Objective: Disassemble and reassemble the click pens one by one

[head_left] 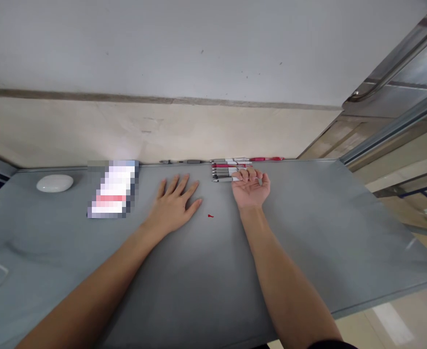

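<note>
I have free surface (329,228) right of the right hand (251,190); the wall (206,131) blocks ahead, the phone (113,189) leftward.

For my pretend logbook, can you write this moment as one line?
left hand: palm down on table; right hand: palm up at lined-up pens; red piece: between hands

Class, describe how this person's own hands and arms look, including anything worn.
The left grip and right grip are bare hands without visible gloves or rings. The left forearm and right forearm look bare too; a black edge, likely a sleeve, borders the right one.
</note>
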### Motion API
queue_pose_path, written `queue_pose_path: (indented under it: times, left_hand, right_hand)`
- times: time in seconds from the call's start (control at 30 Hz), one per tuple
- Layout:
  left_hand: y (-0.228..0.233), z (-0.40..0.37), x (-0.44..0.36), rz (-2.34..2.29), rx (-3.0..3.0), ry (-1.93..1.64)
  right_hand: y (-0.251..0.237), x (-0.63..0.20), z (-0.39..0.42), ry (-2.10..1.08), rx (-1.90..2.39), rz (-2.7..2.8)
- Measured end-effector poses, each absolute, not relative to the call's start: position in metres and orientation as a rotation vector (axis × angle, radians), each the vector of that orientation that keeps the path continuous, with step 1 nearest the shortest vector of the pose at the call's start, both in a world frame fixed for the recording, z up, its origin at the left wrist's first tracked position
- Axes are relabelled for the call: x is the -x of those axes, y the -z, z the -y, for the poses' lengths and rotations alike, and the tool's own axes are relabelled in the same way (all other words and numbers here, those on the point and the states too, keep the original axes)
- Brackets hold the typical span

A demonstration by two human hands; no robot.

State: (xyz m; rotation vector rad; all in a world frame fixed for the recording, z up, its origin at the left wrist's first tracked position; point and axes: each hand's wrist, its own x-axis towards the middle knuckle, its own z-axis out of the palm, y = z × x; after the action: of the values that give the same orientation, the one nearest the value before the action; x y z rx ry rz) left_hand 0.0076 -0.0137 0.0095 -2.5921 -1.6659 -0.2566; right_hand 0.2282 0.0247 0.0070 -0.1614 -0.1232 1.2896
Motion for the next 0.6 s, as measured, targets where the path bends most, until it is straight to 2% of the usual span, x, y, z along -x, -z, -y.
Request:
queue_pose_path:
  times: [0.6]
  left_hand:
    - [-0.0118,0.0148,-0.0076,1.666,2.591,0.246]
  right_hand:
    - [-0.0131,-0.2268,-0.0222,-1.284,0.199,0.06]
